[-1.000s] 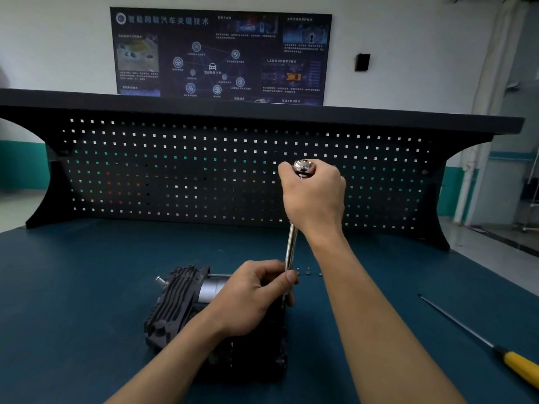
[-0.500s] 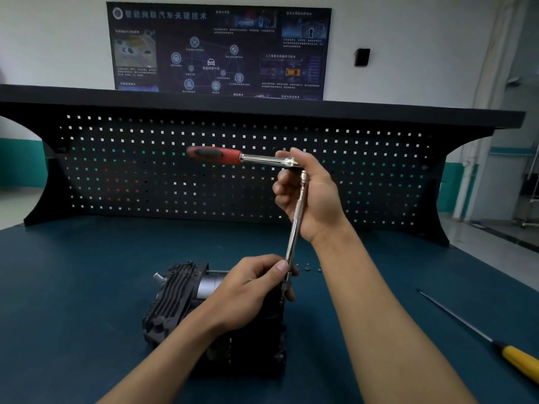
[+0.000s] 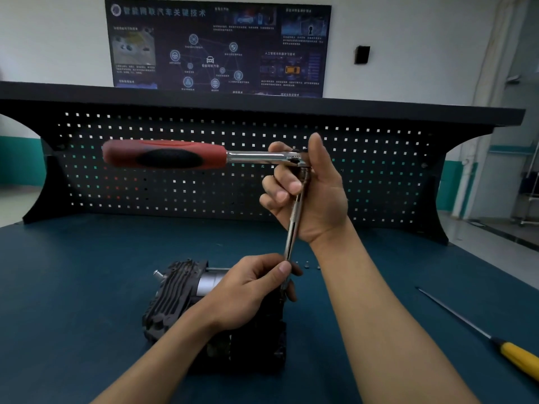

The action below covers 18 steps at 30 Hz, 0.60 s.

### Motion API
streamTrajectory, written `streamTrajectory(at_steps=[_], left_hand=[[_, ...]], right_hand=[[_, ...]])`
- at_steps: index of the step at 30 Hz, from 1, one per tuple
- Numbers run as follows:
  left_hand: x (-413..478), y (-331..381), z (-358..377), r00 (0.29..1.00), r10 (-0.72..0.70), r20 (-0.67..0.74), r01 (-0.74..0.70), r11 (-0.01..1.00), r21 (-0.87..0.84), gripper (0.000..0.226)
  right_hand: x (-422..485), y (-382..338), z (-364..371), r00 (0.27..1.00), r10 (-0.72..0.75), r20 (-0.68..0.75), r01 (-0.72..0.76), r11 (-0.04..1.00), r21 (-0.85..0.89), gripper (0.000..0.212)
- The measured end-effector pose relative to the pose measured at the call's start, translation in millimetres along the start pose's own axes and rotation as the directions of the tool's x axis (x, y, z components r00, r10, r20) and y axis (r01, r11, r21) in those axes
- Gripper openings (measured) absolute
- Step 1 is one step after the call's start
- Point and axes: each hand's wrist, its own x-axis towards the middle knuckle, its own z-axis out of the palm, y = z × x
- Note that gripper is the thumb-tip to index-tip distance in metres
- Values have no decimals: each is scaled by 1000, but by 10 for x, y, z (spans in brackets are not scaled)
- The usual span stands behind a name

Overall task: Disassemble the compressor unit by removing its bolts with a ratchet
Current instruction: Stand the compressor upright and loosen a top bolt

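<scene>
Compressor sits dark and ribbed on the blue bench, near its front edge, partly under the left hand. That hand's fingers and thumb pinch the low end of the extension bar; its tip is hidden, probably seated on the unit. The right hand curls round the ratchet head, with the red handle pointing left. Small loose bolts lie just behind. A yellow screwdriver lies well apart, right.
</scene>
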Motion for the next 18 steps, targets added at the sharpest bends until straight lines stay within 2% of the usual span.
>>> streamTrajectory(at_steps=[5,9,14,18], left_hand=[[0,-18,5,1000,1,-3,-2,1000,-20,32],[10,-28,10,1000,5,-21,-6,1000,-23,34],[12,-18,20,998,23,-50,-22,1000,13,33],[14,-12,25,997,31,-67,-30,1000,8,35]], right_hand=[[31,-12,35,993,-6,-116,-6,994,-105,30],[43,-41,53,962,-46,-271,-34,959,-283,26],[61,-27,74,872,-222,-435,-86,807,-585,24],[105,18,133,794,-324,-515,-126,741,-660,27]])
